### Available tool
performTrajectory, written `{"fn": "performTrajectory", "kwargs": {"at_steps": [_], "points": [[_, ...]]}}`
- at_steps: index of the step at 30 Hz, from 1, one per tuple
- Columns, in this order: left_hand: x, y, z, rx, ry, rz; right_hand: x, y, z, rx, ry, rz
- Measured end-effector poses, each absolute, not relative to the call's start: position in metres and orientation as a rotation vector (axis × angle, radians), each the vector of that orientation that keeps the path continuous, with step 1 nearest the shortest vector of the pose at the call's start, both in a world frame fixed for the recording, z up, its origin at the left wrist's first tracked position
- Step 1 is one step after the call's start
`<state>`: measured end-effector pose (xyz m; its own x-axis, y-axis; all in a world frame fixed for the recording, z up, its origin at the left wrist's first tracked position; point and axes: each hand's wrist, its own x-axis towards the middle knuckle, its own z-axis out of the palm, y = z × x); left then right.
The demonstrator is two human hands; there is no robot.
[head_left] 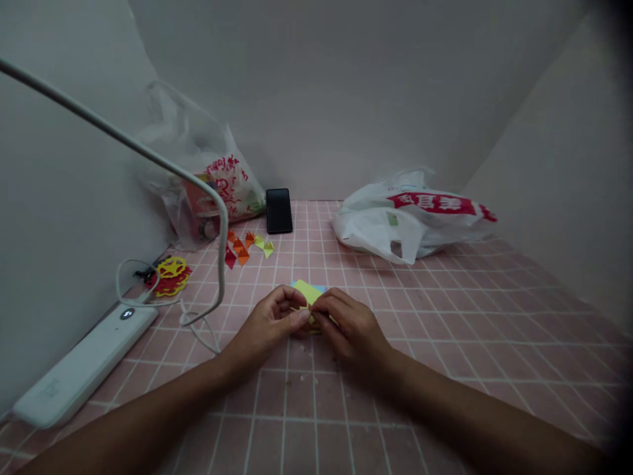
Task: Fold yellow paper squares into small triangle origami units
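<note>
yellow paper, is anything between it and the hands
Nothing visible. The left hand and right hand both pinch the yellow paper directly with their fingertips, over the pink gridded table. The folded paper triangles lie farther back, clear of it.

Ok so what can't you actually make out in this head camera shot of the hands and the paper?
- Yellow paper: its lower part is hidden under the left hand and right hand, so its fold shape is unclear.
- Blue sheet: only a sliver shows beneath the yellow.
- Clear bag: contents blurred by plastic and dim light.
- White bag: contents hidden; its red print is too small to read.
- Small folded pieces: too small to tell their form.
</note>
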<state>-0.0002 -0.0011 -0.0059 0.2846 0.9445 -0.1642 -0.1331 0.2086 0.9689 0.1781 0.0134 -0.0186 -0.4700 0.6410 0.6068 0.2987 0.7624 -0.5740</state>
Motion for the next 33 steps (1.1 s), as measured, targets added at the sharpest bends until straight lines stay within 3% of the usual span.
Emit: {"fn": "performTrajectory", "kwargs": {"at_steps": [33], "points": [[0.0035,-0.0048,-0.012,0.876,0.886,0.938,0.1755,0.0103,-0.0199,-0.676,-2.133,0.32]]}}
